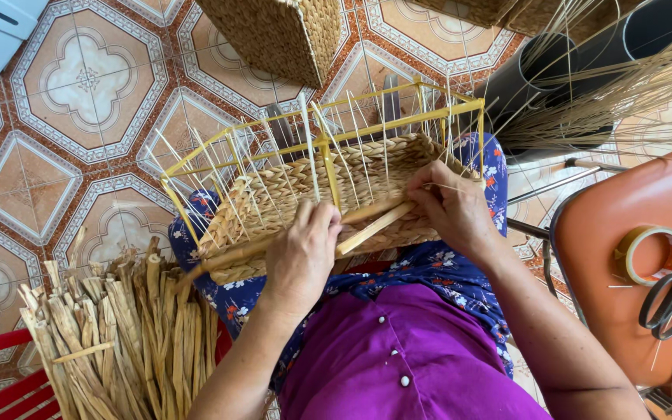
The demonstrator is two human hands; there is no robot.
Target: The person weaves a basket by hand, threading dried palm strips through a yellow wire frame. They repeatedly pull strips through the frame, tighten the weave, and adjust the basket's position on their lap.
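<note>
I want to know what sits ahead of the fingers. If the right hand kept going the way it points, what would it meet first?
Probably the woven basket wall, which the right hand already touches.

I see both bare forearms rising from six o'clock toward the centre, my left hand curled knuckles-up with fingers folded in a grip, my right hand at two o'clock from it, fingertips pinched together.
</note>
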